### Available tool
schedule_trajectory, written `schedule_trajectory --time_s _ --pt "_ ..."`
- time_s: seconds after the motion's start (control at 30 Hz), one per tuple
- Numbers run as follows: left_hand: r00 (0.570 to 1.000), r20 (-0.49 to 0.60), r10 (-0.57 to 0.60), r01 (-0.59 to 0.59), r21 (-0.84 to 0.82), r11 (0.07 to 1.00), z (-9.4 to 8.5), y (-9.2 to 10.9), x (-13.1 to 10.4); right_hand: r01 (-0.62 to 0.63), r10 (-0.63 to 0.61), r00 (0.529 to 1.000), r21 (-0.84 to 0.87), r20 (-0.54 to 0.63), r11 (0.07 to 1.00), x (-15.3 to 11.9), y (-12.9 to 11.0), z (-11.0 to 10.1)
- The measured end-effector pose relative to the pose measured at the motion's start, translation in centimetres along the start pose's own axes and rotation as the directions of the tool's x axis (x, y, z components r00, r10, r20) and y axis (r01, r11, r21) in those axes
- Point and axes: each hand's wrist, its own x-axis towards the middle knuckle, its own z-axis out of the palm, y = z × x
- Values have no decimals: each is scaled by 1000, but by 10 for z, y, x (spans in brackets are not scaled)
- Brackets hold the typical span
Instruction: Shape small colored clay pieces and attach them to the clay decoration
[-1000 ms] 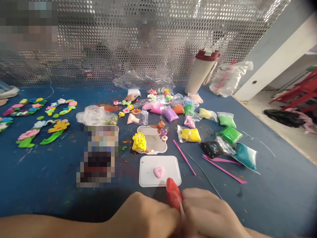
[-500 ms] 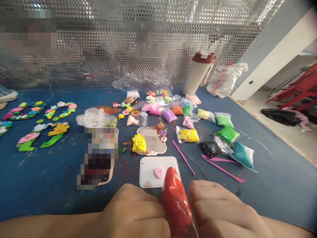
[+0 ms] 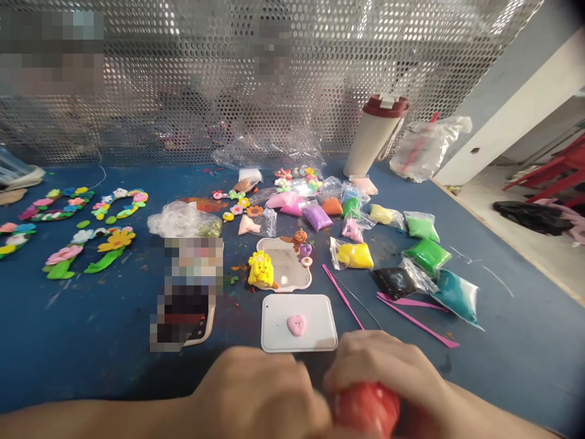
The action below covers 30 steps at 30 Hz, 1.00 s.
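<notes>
At the bottom centre, my right hand (image 3: 388, 372) is wrapped over a red clay packet (image 3: 368, 410). My left hand (image 3: 265, 393), slightly blurred, is closed against the packet's left side; its fingertips are hidden. Just beyond my hands lies a white board (image 3: 315, 336) with a pink heart-shaped clay piece (image 3: 297, 325) on it. Behind the board is a frame with a mirror-like centre (image 3: 286, 262), bearing a yellow clay figure (image 3: 261, 270) at its left and small brown, purple and white figures at its right.
A phone (image 3: 208, 317) lies left of the board. Pink tools (image 3: 418, 320) and bagged clay (image 3: 427, 255) are on the right. Flowered clay pieces (image 3: 109, 247) lie at left. A tumbler (image 3: 377, 137) and plastic bag (image 3: 429, 149) stand before the perforated metal screen (image 3: 183, 79).
The red packet has tipped down from upright and moved right and lower. My right hand has come over its top. The view has shifted slightly, uncovering the board's right side.
</notes>
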Motion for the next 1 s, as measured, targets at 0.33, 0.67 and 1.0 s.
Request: schedule_trajectory --time_s 0.33,0.67,1.0 --pt "949 -166 -269 281 58 958 -24 -9 37 -482 505 862 223 -55 847 13 7 2" --pt "971 -142 -192 202 58 978 -27 -12 35 -483 510 857 227 -73 845 12 9 4" --pt "980 -141 -141 156 103 982 -23 -12 33 -473 512 853 267 -99 840 12 7 5"
